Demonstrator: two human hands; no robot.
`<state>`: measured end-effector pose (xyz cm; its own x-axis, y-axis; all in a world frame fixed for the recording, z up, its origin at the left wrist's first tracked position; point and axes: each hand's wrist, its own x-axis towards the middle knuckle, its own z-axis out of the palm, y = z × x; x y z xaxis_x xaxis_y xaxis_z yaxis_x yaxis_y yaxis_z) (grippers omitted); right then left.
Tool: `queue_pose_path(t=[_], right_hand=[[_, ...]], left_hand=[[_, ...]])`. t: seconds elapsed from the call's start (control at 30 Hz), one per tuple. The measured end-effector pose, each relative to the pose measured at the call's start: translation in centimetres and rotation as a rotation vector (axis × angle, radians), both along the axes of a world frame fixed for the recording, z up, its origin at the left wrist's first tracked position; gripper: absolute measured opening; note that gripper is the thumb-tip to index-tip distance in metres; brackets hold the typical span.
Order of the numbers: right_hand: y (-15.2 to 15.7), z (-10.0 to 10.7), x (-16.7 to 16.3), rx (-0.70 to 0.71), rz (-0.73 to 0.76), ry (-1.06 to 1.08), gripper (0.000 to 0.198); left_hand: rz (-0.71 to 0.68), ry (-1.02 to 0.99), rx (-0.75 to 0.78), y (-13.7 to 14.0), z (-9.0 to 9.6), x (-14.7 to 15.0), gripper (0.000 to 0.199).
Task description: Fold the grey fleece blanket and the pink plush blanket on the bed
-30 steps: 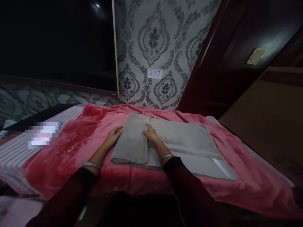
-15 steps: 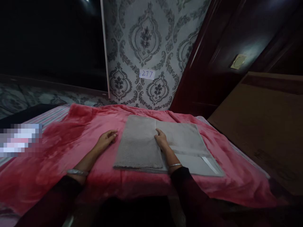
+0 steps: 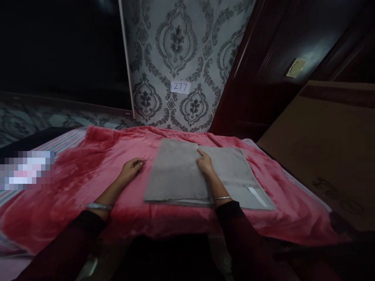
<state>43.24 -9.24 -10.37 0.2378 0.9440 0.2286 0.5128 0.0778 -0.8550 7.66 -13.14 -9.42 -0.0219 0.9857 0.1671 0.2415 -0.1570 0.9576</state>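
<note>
A grey plush mat (image 3: 177, 171) lies on the pink blanket, its left part folded over toward the right. To the right, its smooth, paler underside (image 3: 231, 166) shows, with a white label strip (image 3: 257, 196) near the corner. My right hand (image 3: 205, 163) is closed at the free edge of the folded part, pinching it, with the index finger stretched forward. My left hand (image 3: 133, 168) hovers over or rests on the blanket, just left of the mat and apart from it. Its fingers are loosely curled with a small gap, and nothing shows in them.
The pink plush blanket (image 3: 108, 171) covers a surface with striped cloth (image 3: 63, 142) under it. A large cardboard box (image 3: 325, 156) stands at the right. Behind are a dark screen (image 3: 64, 54), patterned wallpaper with a "277" paper (image 3: 180, 87), and dark red wood (image 3: 249, 89).
My right hand has moved slightly right and away from me, and the flap's free edge has shifted right with it. My left hand has barely moved. The view has shifted a little.
</note>
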Motion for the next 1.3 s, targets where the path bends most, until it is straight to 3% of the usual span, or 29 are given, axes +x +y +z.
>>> queue_pose_path(t=[0.1,0.37,0.57,0.83,1.1,1.3], right_hand=[[-0.7,-0.3,1.2,-0.082,-0.048,-0.021,0.074],[-3.1,-1.3,1.6,-0.145,-0.045,0.055,0.071],[-4.3,-0.9,1.8,-0.153,0.056,0.058,0.081],[-4.1,-0.4,2.4,-0.188,-0.019,-0.142,0.079],[-1.3,1.2,2.0,-0.143,-0.027,-0.174,0.06],[-0.3,0.9,2.3,-0.091,-0.047,-0.183,0.063]], left_hand=[[0.014,0.003,0.003,0.1,-0.2,0.1,0.051],[0.033,0.006,0.001,0.4,-0.6,0.0,0.045],[0.049,0.036,0.023,0.6,-0.8,0.2,0.042],[0.076,0.184,0.06,1.2,-1.7,0.0,0.04],[0.076,0.384,0.171,1.3,-1.5,-0.2,0.03],[0.074,0.427,0.204,1.1,-1.2,-0.1,0.027]])
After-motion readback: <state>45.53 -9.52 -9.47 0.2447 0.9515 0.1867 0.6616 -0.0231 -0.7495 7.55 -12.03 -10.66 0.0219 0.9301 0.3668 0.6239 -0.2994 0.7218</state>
